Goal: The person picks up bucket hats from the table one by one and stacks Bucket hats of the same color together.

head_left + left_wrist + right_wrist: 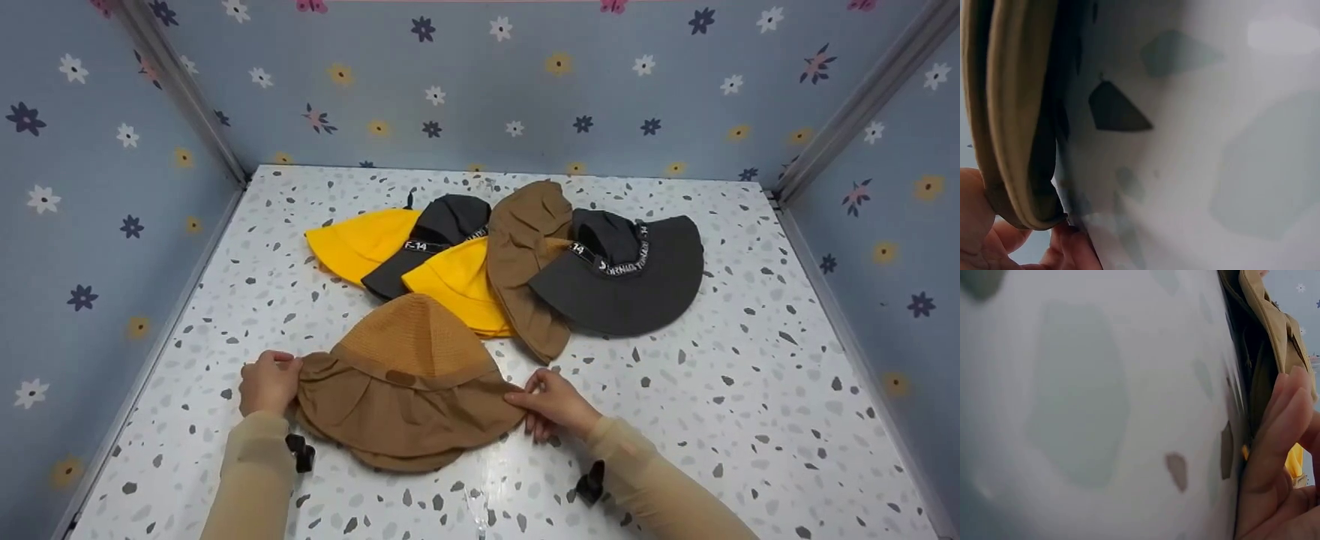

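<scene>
A: What lies ahead of the left hand [268, 382]?

B: Bare speckled tabletop [247, 300] at first, then the yellow hat [360, 241] and the dark hat [439, 240] behind it. To its outer side there is open surface up to the flowered wall [97, 247].

A: And the right hand [553, 401]?

B: Just in front of it the brown hat's [525, 270] brim blocks the way, with the grey hat [622, 277] beside it. Out to its right the table lies open.

A: Between the hands?

B: The tan hat [409, 382] fills that gap, touching both hands.

A: Nearer the body?

B: Open table around both forearms.
</scene>
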Available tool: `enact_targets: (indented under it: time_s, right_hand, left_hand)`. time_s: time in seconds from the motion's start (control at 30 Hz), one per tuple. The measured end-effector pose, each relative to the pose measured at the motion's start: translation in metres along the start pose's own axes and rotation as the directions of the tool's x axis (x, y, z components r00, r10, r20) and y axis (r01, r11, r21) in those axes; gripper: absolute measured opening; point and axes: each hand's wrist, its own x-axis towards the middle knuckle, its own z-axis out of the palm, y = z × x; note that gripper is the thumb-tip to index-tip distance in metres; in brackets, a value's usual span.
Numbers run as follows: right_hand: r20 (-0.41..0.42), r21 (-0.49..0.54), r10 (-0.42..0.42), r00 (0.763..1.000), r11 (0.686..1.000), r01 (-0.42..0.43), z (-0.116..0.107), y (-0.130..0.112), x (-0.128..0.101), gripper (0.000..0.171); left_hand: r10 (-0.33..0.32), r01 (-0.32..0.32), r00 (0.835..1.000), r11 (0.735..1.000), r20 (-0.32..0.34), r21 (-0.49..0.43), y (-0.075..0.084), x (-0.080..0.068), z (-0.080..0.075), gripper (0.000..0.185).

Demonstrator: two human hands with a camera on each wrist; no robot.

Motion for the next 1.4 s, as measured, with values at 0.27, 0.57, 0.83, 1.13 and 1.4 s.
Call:
enact_targets:
  time_s: [0.27,0.57,0.83,1.13,1.4]
  right_hand:
    - [0.002,-0.051,0.011,1.0,0.999,-0.01,0.001,0.001,0.002,0.035]
    - [0.027,-0.097,-0.009,1.0,0.995,0.012,-0.001,0.001,0.005,0.034]
    - [0.012,-0.128,0.004,1.0,0.992,-0.002,-0.002,-0.001,0.006,0.035]
    - [0.01,-0.163,0.012,1.0,0.987,-0.011,-0.004,-0.001,0.007,0.038]
    - [0.015,-0.07,0.055,0.998,0.996,-0.054,-0.009,-0.003,0.007,0.038]
  left_hand:
    - [-0.002,0.001,1.0,1.0,0.003,0.031,-0.003,0.001,0.002,0.041]
    - [0.026,-0.026,1.0,0.999,0.005,0.044,0.001,0.0,0.002,0.036]
    - [0.031,-0.031,0.999,0.999,0.006,0.042,0.004,-0.001,0.002,0.034]
    - [0.042,-0.041,0.999,0.998,-0.019,0.047,0.004,0.0,0.001,0.035]
    - [-0.015,0.015,1.0,1.0,-0.01,0.008,0.012,-0.004,-0.001,0.04]
